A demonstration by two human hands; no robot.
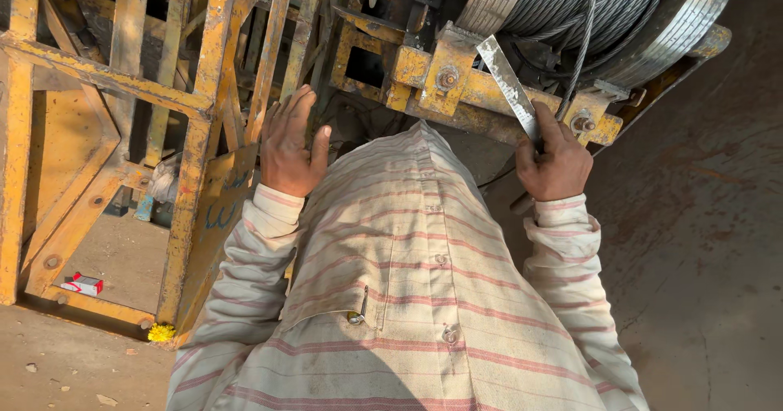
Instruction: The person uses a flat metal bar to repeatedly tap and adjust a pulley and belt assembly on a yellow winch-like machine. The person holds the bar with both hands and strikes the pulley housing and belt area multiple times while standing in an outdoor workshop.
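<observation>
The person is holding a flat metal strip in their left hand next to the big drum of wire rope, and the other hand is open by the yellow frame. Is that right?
Not quite. The flat metal strip is in the right hand, not the left. The head view shows that hand gripping its lower end beside the drum of wire rope. The left hand is the open one, by the yellow frame.

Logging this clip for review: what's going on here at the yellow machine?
A person in a striped shirt stands at a yellow metal frame beside a drum of steel cable. The right hand grips a flat metal strip, holding it against the yellow bracket under the drum. The left hand is open, its fingers against the frame.
</observation>
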